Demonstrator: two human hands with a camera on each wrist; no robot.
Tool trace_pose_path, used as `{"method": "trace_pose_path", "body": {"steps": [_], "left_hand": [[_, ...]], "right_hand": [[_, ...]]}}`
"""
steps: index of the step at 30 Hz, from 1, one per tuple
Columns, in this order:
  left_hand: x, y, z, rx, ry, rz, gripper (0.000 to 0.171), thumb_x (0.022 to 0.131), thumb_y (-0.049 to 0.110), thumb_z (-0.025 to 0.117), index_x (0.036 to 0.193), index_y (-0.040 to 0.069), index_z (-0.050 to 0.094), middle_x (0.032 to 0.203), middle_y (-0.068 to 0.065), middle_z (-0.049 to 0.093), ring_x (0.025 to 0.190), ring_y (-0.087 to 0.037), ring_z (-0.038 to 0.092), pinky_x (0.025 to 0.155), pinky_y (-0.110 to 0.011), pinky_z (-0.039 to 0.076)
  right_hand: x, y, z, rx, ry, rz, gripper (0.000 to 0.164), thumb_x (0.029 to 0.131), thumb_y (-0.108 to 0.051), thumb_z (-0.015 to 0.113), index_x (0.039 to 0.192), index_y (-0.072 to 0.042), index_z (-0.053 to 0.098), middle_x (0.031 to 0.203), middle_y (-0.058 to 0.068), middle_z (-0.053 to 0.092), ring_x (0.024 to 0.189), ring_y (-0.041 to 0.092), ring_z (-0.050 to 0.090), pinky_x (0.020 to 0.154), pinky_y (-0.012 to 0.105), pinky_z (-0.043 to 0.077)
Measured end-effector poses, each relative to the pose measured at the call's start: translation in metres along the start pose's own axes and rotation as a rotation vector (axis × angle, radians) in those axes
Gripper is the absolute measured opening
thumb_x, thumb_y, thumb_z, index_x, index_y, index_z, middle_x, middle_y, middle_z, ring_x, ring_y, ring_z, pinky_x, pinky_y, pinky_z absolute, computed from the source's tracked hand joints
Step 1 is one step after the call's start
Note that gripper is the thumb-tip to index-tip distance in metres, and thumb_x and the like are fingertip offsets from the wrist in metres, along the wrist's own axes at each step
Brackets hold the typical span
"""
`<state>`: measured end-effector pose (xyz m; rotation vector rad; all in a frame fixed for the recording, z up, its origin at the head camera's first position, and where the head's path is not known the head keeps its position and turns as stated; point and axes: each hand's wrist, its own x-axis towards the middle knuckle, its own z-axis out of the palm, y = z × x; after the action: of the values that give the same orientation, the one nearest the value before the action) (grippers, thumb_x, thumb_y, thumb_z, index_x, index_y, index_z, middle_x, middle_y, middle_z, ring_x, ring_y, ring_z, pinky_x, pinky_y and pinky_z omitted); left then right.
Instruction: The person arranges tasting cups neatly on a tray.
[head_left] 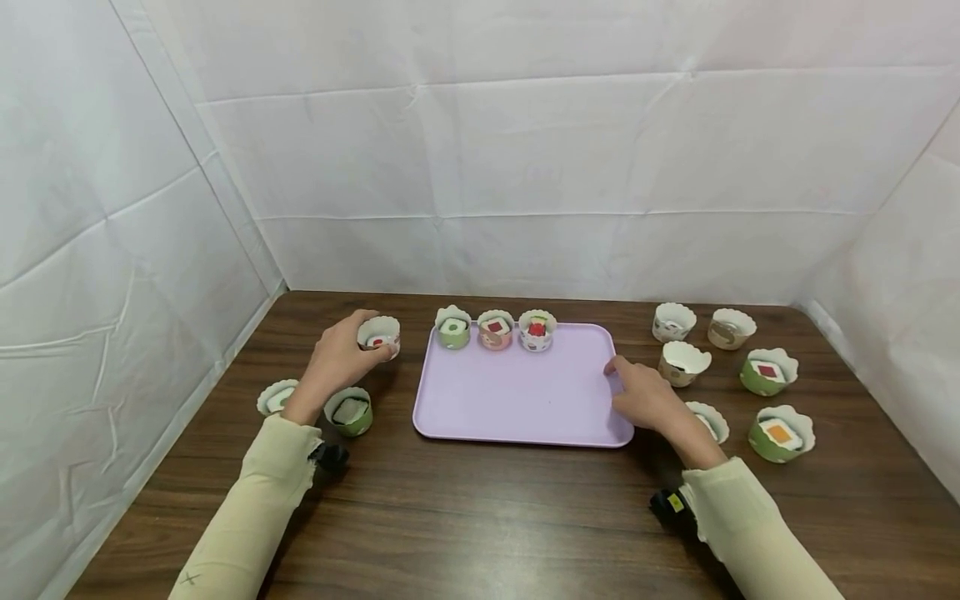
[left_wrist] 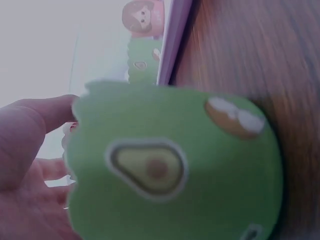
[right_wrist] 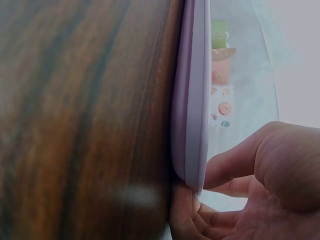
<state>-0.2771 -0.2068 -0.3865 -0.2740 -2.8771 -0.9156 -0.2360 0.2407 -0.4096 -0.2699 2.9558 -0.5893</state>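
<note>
My left hand (head_left: 339,354) grips a white paper baking cup (head_left: 381,327) at the tray's left, thumb and fingers on opposite sides of its scalloped wall. Something red and white lies inside this cup. In the left wrist view, a green avocado-print cup (left_wrist: 175,150) fills the foreground and mostly hides the held one. My right hand (head_left: 643,396) pinches the right rim of the lilac tray (head_left: 517,400), thumb above and fingers beneath, as the right wrist view shows. Along the tray's back edge stand a green cup (head_left: 453,339), a pink cup (head_left: 496,339) and a white cup (head_left: 537,342), each with a small filling.
Near the left forearm are a pale cup (head_left: 276,397) and a dark-filled green cup (head_left: 358,423). Several cups stand right of the tray, including a green cup with a red square (head_left: 767,372) and one with an orange square (head_left: 778,435). White sheets enclose the wooden table (head_left: 480,517).
</note>
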Motion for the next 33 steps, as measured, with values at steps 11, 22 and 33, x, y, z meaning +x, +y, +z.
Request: {"method": "trace_pose_path", "body": {"steps": [11,22,33], "left_hand": [[-0.001,0.019,0.012,0.000,-0.018,0.039,0.070,0.092,0.039,0.073,0.150,0.008,0.050,0.133,-0.018,0.065,0.107,-0.034,0.062,0.087,-0.050,0.051],[0.001,0.052,0.037,-0.028,-0.062,0.088,0.067,0.091,0.036,0.076,0.147,0.007,0.053,0.136,-0.016,0.066,0.111,-0.031,0.063,0.088,-0.048,0.055],[0.006,0.085,0.066,-0.002,-0.091,0.150,0.067,0.088,0.039,0.079,0.145,0.010,0.057,0.134,-0.013,0.068,0.111,-0.031,0.066,0.087,-0.048,0.057]], "right_hand": [[0.000,0.002,0.001,0.002,0.005,-0.009,0.050,0.079,0.001,0.057,0.128,0.006,0.056,0.118,0.032,0.066,0.087,0.033,0.058,0.070,0.042,0.052],[-0.001,0.003,0.000,0.001,0.017,-0.022,0.048,0.079,0.001,0.056,0.127,0.007,0.056,0.113,0.031,0.068,0.085,0.032,0.057,0.068,0.042,0.051],[0.000,0.003,0.002,0.009,0.016,-0.013,0.047,0.080,0.001,0.056,0.127,0.006,0.057,0.116,0.032,0.067,0.087,0.032,0.058,0.072,0.043,0.052]]}}
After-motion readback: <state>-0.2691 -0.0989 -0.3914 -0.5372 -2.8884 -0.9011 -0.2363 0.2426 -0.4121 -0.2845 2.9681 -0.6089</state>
